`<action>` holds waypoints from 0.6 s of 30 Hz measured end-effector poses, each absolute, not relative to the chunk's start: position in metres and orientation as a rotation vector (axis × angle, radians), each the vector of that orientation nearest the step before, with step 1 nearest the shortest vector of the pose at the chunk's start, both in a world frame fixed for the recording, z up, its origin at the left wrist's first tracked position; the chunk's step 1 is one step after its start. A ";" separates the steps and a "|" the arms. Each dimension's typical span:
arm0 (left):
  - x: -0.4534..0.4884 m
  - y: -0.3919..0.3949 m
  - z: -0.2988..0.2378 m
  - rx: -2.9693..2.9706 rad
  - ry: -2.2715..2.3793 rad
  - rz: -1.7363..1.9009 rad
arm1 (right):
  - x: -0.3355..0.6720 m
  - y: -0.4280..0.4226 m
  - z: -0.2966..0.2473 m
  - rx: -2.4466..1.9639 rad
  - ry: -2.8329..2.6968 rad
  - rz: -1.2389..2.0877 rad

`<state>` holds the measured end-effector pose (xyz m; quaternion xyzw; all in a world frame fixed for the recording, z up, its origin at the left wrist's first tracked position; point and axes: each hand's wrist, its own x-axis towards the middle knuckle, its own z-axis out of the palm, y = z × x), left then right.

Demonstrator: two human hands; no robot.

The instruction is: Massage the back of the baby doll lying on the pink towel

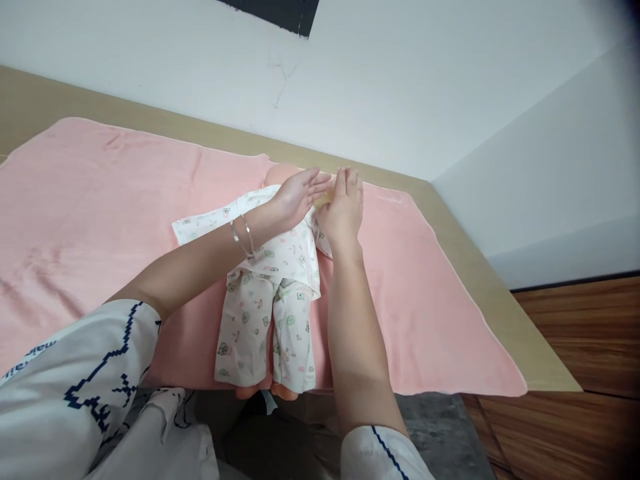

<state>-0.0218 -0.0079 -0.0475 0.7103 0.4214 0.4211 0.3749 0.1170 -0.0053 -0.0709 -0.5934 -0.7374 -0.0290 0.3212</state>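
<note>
A doll in a white top (287,250) and matching trousers (245,327) with small printed figures lies on a pink blanket (400,287). The top of its head (280,174) shows behind my left hand (300,197), which is over the doll's upper chest with fingers stretched toward the right. My right hand (344,207) is beside the doll's shoulder, fingers extended and pointing away from me. A small yellowish thing (325,197) shows between the two hands; I cannot make out what it is. The doll's feet (285,392) stick out at the blanket's near edge.
The blanket covers most of a tan tabletop (460,267). A white wall (200,73) rises behind it, with a dark panel (285,13) at the top. Brown wood-grain boards (575,360) are at the right, and a grey surface (440,427) lies below the table edge.
</note>
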 end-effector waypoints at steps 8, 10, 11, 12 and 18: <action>-0.056 -0.053 -0.059 1.794 1.167 1.144 | 0.106 -0.006 -0.076 -1.470 -1.943 0.032; -0.057 -0.056 -0.055 1.801 1.150 1.150 | 0.093 -0.010 -0.076 -1.390 -1.902 0.179; -0.057 -0.057 -0.053 1.797 1.135 1.150 | 0.084 -0.014 -0.076 -1.352 -1.880 0.270; -0.057 -0.058 -0.050 1.791 1.121 1.156 | 0.075 -0.020 -0.075 -1.323 -1.858 0.359; -0.063 -0.052 -0.052 1.865 1.255 1.271 | 0.026 -0.072 -0.059 -1.277 -1.867 0.582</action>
